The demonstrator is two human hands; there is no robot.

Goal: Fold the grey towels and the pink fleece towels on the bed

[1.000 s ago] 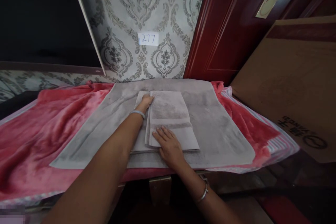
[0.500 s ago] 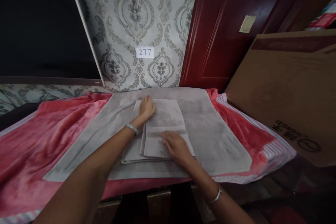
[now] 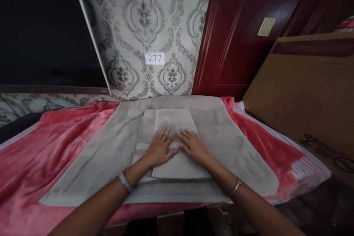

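Note:
A folded light-grey cloth, plush like a towel, lies in layers at the middle of a larger grey cloth spread flat. My left hand rests palm down on the folded cloth, fingers spread and pointing away from me. Beside it on the right, my right hand also presses flat on the folded layers, its fingers stretched out. The two hands are close together but apart, and neither holds anything. They hide part of the fold across the cloth's middle.
Under the grey cloth lies a red-pink blanket with a striped edge. A large cardboard box stands at the right. Behind are a patterned wall with a paper label, a dark screen and a dark red door.
My left hand has come from the far left edge of the folded cloth toward me to its middle. My right hand has shifted slightly right, and its fingers now lie flat.

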